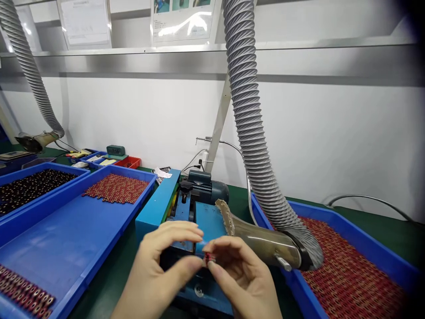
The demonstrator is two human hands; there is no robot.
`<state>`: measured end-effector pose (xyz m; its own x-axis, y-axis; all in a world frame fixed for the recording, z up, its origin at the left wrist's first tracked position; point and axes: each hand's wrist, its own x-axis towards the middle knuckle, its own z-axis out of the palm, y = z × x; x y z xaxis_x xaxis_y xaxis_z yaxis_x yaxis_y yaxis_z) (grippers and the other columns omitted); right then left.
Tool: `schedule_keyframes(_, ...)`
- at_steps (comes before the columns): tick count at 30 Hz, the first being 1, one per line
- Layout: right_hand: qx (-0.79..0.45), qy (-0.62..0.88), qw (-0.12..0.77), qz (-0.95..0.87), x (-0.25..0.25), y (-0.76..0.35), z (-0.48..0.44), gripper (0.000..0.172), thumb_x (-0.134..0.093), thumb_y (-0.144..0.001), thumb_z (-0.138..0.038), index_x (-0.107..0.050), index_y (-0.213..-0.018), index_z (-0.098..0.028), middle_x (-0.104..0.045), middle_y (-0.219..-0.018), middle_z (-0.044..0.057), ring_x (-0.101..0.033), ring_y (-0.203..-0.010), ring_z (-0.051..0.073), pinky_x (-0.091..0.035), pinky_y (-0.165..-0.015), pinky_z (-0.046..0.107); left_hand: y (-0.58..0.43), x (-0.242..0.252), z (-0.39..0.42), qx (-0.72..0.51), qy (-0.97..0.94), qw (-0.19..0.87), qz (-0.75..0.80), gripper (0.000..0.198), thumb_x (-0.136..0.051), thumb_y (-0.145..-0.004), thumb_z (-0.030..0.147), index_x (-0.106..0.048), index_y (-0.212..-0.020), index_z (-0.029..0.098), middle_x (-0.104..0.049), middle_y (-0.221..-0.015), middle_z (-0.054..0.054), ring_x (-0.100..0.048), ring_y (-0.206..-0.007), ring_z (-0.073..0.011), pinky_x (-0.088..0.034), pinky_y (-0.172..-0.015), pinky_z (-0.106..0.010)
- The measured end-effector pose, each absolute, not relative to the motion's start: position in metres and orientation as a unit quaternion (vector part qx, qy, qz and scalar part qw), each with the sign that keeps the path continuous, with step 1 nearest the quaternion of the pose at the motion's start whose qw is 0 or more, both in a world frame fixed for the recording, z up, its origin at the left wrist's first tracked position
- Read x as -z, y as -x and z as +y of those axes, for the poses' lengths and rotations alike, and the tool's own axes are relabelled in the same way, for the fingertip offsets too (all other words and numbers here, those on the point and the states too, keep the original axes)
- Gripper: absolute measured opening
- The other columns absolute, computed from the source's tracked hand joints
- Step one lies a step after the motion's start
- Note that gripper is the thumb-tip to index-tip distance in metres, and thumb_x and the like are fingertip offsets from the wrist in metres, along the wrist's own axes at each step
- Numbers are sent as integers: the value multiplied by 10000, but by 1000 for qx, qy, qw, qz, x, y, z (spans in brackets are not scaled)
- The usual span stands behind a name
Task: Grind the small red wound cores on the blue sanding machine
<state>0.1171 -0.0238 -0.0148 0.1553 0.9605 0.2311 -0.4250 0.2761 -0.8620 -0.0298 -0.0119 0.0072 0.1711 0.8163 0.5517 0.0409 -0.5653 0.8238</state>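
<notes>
left hand: curled, thumb pressed to red part | right hand: fingertips pinching same part, held between hands, its shape too small to tell | below hands: blue machine on tabletop | left: blue tray holding rows of red parts | right: second tray filled with similar parts, extraction hose above it
</notes>
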Motion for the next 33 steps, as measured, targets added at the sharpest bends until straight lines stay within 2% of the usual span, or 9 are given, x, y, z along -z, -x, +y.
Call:
schedule_keyframes(3,-487,348,684,-416,17,-117,-25,296,-918,-617,-419,-774,-855,-319,-761,-804,-26,-699,-740,125,-543,-724,146,29,-9,-14,-432,-748,364,349,249,-717,-836,240,-728,-1066,335,-673,-1255,0,-588,-1207,-218,-443,-1033,-310)
schedule_keyframes(5,-497,336,682,-419,18,-117,-25,294,-918,-623,-409,-772,-864,-323,-760,-801,-23,-702,-748,130,-539,-705,149,26,-9,-14,-405,-755,371,358,144,-672,-867,245,-733,-985,300,-660,-1259,-8,-595,-1189,-218,-441,-1026,-316)
schedule_keyframes(7,-520,310,680,-413,16,-118,-25,259,-923,-627,-380,-774,-824,-300,-739,-743,-25,-677,-719,113,-523,-680,136,22,-10,-13,-434,-746,363,351,99,-637,-899,246,-732,-878,266,-698,-1167,-5,-642,-1086,-185,-461,-977,-279)
schedule_keyframes(10,-595,249,667,-373,13,-120,-24,232,-940,-603,-308,-758,-730,-243,-685,-710,-35,-622,-651,86,-516,-653,141,17,-9,-11,-527,-721,322,314,165,-619,-922,203,-735,-817,251,-750,-961,15,-677,-932,-135,-495,-868,-207)
schedule_keyframes(15,-693,177,630,-302,7,-123,-24,221,-931,-612,-238,-738,-705,-186,-668,-715,-19,-638,-584,72,-515,-596,145,18,-3,-10,-650,-635,330,255,170,-623,-934,211,-733,-833,292,-739,-843,61,-675,-894,-110,-502,-876,-173)
schedule_keyframes(19,-687,183,635,-303,9,-123,-23,222,-933,-609,-236,-742,-707,-179,-663,-719,-15,-640,-581,74,-513,-587,148,22,-3,-8,-600,-634,382,304,101,-685,-890,303,-760,-958,297,-739,-978,20,-659,-971,-137,-482,-889,-174)
schedule_keyframes(22,-675,198,639,-312,11,-121,-22,224,-935,-598,-245,-739,-691,-192,-650,-712,-17,-614,-600,84,-508,-596,166,17,-5,-7,-541,-637,455,309,110,-757,-814,251,-785,-920,258,-739,-969,-17,-672,-951,-175,-495,-900,-238)
schedule_keyframes(27,-657,224,643,-322,13,-119,-21,233,-938,-581,-278,-739,-678,-206,-634,-709,-19,-602,-608,111,-513,-620,222,4,-2,-6,-585,-570,511,268,101,-745,-816,161,-801,-794,242,-742,-834,-24,-675,-785,-153,-545,-623,-195)
schedule_keyframes(33,-655,229,639,-331,10,-119,-21,231,-936,-588,-271,-739,-665,-179,-650,-683,-9,-618,-563,85,-492,-575,157,16,1,-6,-710,-502,416,265,165,-771,-798,138,-798,-763,297,-764,-757,53,-683,-780,-84,-536,-793,-122)
